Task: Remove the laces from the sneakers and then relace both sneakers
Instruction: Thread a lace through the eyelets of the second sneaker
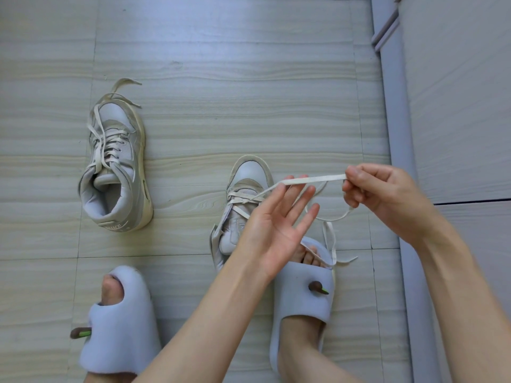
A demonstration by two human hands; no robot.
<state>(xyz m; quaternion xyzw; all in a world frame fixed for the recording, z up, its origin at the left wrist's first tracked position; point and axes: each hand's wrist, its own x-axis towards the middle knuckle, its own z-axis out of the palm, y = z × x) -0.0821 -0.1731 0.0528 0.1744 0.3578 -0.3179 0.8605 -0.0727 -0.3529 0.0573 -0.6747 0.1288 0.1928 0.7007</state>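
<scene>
Lace (312,180): pulled taut from the lower-centre sneaker (243,200), possibly mid-eyelet.
Right hand (381,194): pinches its end.
Left hand (273,225): fingers spread, under it.
Other sneaker (116,161): upper left, laced.

Both forearms are bare, with no sleeves, watch, bracelet or rings visible on the left hand (272,228) or the right hand (384,194). The fingernails look short and unpainted. Each foot wears a thick, soft, pale lavender open-toe slide slipper: the left slipper (119,324) and the right slipper (301,302), with bare toes showing at the front openings. Each slipper carries a small charm pinned into its upper, dark brown with a bright green tip, on the outer side of the strap.
</scene>
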